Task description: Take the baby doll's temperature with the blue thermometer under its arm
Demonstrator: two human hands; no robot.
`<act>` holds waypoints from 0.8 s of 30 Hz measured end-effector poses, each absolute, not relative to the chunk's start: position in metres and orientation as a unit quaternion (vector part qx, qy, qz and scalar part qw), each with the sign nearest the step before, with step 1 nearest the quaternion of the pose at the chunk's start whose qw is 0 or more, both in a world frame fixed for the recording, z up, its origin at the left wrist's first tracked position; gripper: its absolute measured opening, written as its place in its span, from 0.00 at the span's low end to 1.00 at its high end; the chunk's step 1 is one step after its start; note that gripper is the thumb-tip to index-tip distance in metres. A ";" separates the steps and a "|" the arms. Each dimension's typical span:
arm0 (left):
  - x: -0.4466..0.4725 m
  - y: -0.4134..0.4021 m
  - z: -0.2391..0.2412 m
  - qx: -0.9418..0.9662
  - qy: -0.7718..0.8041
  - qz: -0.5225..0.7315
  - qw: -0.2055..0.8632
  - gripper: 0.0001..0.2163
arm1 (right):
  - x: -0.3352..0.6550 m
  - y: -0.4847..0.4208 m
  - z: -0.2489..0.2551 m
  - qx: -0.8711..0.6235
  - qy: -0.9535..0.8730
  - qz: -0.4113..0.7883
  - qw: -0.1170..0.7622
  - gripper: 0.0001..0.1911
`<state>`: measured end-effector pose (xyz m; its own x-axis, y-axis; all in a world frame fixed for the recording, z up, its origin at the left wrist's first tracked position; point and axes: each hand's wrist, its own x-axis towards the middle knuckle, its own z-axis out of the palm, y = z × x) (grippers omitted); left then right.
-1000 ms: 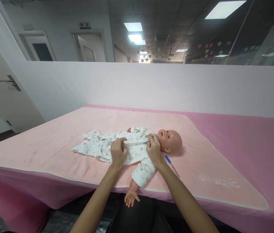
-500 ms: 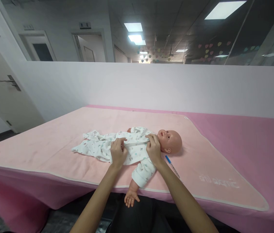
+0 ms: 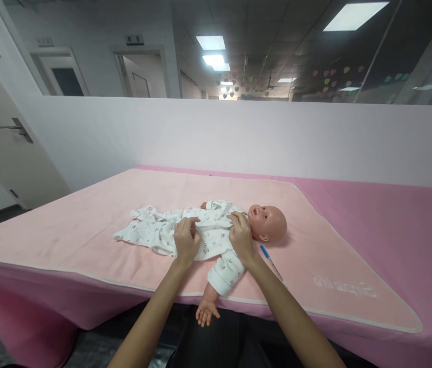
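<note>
A baby doll (image 3: 271,225) lies on its back, head to the right, dressed in a white patterned romper (image 3: 212,240). My left hand (image 3: 187,239) is closed on the romper's front edge near the doll's waist. Higher up, by the chest and neck, my right hand (image 3: 240,232) pinches the same front edge. My fingers partly cover the cloth they grip. One sleeved arm of the doll (image 3: 207,309) points toward me, its hand hanging past the table edge. The other small hand (image 3: 203,205) shows on the far side. The romper's legs (image 3: 139,230) lie flat to the left.
Under the doll is a peach mat (image 3: 315,255) over a pink tablecloth (image 3: 392,225). A blue-capped pen-like thermometer or pen (image 3: 271,261) lies beside my right wrist. Behind stands a white wall (image 3: 239,138) with a window above; a door (image 3: 5,128) is at left.
My right hand has shifted very slightly left along the romper's front edge. My left hand and the doll stay where they were.
</note>
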<state>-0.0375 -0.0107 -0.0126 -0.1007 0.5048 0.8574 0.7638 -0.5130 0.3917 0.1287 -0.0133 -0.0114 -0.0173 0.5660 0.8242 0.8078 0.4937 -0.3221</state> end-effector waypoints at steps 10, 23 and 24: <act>-0.006 0.021 0.033 -0.724 -0.401 -0.561 -0.014 0.11 | 0.185 -0.129 -0.044 -0.620 -0.634 -0.158 0.434 0.11; 0.022 0.047 0.023 -0.832 -0.346 -0.362 -0.238 0.13 | 0.220 -0.159 -0.074 -0.699 -0.540 -0.169 0.438 0.15; 0.022 0.047 0.023 -0.820 -0.358 -0.372 -0.248 0.12 | 0.220 -0.161 -0.071 -0.701 -0.525 -0.162 0.454 0.16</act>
